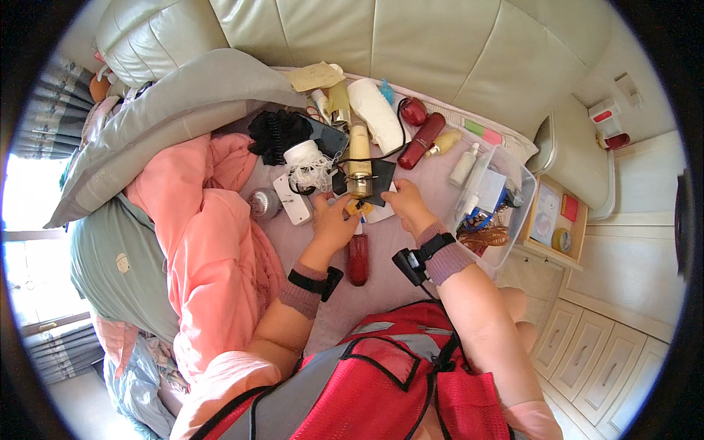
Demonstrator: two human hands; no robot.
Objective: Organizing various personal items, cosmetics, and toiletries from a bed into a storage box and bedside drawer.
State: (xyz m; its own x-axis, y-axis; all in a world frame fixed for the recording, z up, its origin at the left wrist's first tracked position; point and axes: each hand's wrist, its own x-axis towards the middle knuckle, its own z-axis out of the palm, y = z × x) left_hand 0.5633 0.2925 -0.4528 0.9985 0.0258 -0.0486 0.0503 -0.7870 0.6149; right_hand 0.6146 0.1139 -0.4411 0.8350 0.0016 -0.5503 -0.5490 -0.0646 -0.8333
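Note:
My left hand (332,223) is over the bed, with its thumb and fingertips at a small yellow item (360,208). My right hand (410,202) has its fingertips on the edge of a white card (382,213), partly covered by a dark flat piece (383,179). A gold-capped, pale yellow bottle (360,151) lies just beyond my hands. Below them lies a dark red bottle (357,264). To the left of my left hand is a white power socket block (294,201), beside a round device with a perforated metal head (264,203).
A clear plastic bin (531,190) with assorted items stands right, near an open drawer (577,242). Beyond my hands lie a white string bundle (305,165), black hair accessory (278,135), smartphone (328,137), white roll (377,113) and red bottle (422,140). A pink quilt (201,236) lies left.

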